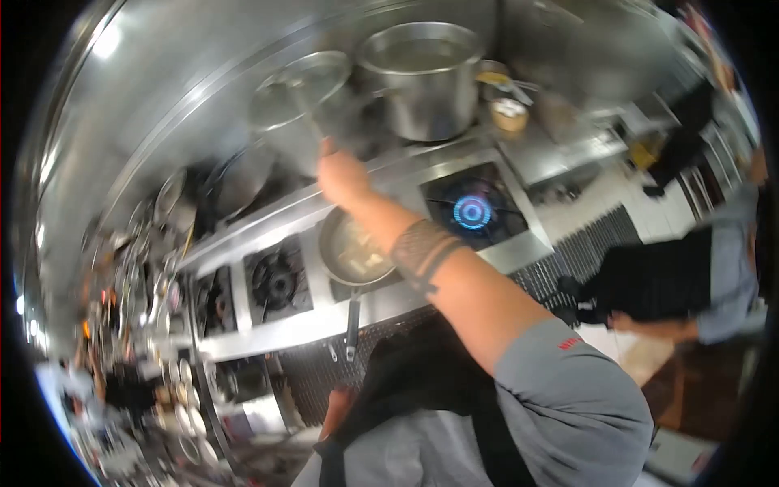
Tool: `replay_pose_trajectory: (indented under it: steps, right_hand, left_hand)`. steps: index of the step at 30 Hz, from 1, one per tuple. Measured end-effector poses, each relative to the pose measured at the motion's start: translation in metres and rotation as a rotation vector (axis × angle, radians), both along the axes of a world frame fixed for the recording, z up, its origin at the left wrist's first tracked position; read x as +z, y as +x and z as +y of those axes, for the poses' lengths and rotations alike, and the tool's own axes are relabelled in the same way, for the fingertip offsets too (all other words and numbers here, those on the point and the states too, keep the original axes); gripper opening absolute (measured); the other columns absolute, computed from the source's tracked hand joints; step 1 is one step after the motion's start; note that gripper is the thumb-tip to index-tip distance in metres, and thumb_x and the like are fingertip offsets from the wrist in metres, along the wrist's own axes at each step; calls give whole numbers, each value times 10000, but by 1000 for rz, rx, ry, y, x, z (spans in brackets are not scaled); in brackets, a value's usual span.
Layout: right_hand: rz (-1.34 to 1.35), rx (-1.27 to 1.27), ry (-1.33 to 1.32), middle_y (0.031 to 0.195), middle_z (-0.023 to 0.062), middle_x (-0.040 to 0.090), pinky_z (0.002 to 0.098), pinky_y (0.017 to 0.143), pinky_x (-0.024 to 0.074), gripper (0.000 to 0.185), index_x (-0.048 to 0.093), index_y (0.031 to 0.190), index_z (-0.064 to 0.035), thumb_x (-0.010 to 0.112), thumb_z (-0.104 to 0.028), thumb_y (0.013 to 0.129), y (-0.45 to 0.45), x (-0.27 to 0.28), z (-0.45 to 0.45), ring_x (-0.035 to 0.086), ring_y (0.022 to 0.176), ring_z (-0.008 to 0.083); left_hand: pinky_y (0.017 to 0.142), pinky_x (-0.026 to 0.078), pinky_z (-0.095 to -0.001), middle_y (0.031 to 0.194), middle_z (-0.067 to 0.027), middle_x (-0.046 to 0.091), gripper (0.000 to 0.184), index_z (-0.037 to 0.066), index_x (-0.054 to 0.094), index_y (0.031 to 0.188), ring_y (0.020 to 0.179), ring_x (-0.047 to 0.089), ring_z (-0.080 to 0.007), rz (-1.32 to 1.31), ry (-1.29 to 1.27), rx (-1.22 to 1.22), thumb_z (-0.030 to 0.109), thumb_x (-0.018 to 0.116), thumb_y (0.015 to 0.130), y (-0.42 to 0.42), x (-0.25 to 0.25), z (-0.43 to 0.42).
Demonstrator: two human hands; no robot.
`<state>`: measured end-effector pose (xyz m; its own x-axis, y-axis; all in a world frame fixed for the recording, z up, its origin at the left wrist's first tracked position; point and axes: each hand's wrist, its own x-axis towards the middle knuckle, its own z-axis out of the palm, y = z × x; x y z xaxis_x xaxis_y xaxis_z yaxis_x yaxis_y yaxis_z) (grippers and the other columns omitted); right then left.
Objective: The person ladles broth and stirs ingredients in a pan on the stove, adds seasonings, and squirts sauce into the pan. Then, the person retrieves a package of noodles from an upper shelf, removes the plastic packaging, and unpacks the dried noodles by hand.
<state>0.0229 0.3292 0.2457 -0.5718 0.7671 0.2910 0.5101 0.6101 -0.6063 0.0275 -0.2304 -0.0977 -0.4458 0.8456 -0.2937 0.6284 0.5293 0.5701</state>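
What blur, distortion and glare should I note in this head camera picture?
Head view: strong fisheye curvature, black corners; the steel wall bends in an arc. Glare spot at upper left. The outstretched right hand and its utensil are smeared, probably by motion; the lit burner glows bright blue; the crowded left edge is too blurred to read.

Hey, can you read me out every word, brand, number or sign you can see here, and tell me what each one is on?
Nothing here can be read with certainty.
Red lettering on the wearer's gray sleeve: too small and blurred to read.
Large pot, pan and stove: no readable text shows on them.
Background shelves and people: too blurred to tell.
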Motion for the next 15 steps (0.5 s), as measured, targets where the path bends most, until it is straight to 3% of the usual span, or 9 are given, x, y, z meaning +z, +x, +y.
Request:
replay_pose_trajectory:
  steps: [4,6,7,8,10,12,13,15]
  right_hand:
    - [-72,50,17,1051,307,686,494,841,579,570,371,1472,126,485,-64,946,-3,5,21,703,947,427]
    - [-76,37,36,1047,306,687,492,842,580,596,353,1484,133,491,-54,935,-6,9,32,706,952,420]
    - [-49,40,23,1031,305,688,493,838,582,614,350,1483,139,512,-55,923,-7,13,36,703,960,423]
    - [-27,39,8,1016,304,689,494,834,583,632,347,1481,145,533,-56,911,-7,16,40,701,969,426]
    - [-27,84,-2,1030,327,690,482,834,587,621,398,1441,168,566,-71,893,-5,28,47,705,978,431]
    - [-129,95,74,1231,297,660,438,891,586,426,623,1276,120,567,-102,917,-19,36,54,679,1122,389]
    - [-126,95,70,1231,297,660,438,891,586,426,623,1276,120,567,-102,917,-26,41,59,679,1122,389]
    - [-242,231,60,1158,320,688,429,865,592,323,719,1124,70,587,-94,879,-39,56,69,704,1050,413]
  left_hand:
    - [719,570,-458,839,-156,695,194,67,711,971,789,696,-351,-147,-184,44,228,610,933,72,70,24]
    - [781,572,-471,997,-152,708,181,89,708,1003,894,686,-388,-369,-413,434,202,649,874,99,76,23]
    - [828,564,-480,1110,-165,705,203,86,713,1019,1000,680,-381,-80,-261,104,200,644,865,100,33,-15]
    - [828,564,-480,1110,-165,705,203,86,713,1019,1000,680,-381,-80,-269,118,200,644,865,112,32,-25]
    - [857,550,-495,1117,-176,705,219,83,713,1035,1041,665,-386,19,-518,49,197,638,864,130,33,-37]
    - [832,554,-496,1084,-170,711,231,83,707,1052,1009,667,-413,-48,-349,91,219,652,874,150,42,-56]
    - [831,555,-496,1079,-169,713,231,83,707,1051,1007,668,-411,-70,-329,116,220,655,872,157,42,-63]
    - [829,555,-495,1068,-166,715,232,84,707,1049,1002,670,-408,-88,-332,153,221,661,868,166,39,-73]
